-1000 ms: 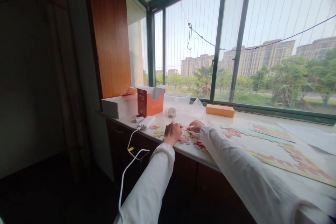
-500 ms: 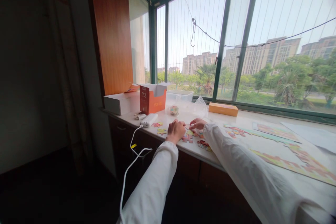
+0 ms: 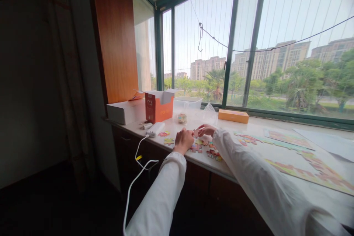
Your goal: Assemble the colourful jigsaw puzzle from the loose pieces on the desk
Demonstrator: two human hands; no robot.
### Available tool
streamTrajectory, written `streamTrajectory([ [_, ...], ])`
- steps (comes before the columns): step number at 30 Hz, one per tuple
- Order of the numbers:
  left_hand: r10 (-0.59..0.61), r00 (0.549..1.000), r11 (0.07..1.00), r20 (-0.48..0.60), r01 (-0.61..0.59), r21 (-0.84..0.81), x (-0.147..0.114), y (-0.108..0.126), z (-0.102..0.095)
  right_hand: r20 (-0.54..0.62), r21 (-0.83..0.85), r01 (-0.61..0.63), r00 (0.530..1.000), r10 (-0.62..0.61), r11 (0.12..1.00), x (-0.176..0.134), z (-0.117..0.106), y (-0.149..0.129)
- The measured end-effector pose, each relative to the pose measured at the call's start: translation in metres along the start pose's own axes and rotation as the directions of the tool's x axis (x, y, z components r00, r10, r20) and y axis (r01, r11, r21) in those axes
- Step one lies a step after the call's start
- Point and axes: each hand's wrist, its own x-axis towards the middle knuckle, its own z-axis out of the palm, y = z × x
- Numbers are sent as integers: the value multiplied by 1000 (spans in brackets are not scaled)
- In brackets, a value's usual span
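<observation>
Above the near edge of the counter my two hands meet around a small jigsaw piece point(image 3: 196, 132), whose plain pinkish-brown side shows. My left hand point(image 3: 184, 140) is closed, its fingertips at the piece's left edge. From the other side my right hand point(image 3: 206, 130) pinches it between thumb and fingers. Loose jigsaw pieces point(image 3: 196, 148) lie just below my hands, some joined or overlapping, and more pieces point(image 3: 214, 154) lie beside my right sleeve. A yellow-green piece point(image 3: 169, 141) rests left of my left hand. Further right lies a partly assembled jigsaw border point(image 3: 301, 171).
Behind my hands stand an orange box point(image 3: 159, 107), a clear plastic tub point(image 3: 188, 102) and a crumpled clear bag point(image 3: 208, 113). A white power bank point(image 3: 155, 129) with a cable point(image 3: 132, 184) sits at the left edge. A flat orange box point(image 3: 233, 115) lies by the window.
The piece between my hands has turned from nearly edge-on to show its flat side. My right hand has lifted slightly, and the view has shifted a little.
</observation>
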Motion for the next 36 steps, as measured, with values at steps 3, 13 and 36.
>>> streamTrajectory([
  [3, -1, 1000, 1000, 9, 1, 8, 0, 0, -1, 25, 41, -37, 999, 36, 998, -3, -4, 0],
  [13, -54, 998, 997, -15, 53, -46, 1, 1, -4, -9, 42, 31, 999, -31, 999, -12, -25, 14],
  [36, -50, 998, 996, -38, 47, -69, 1, 1, 0, -235, -465, -25, 967, -96, 885, -25, -32, 7],
])
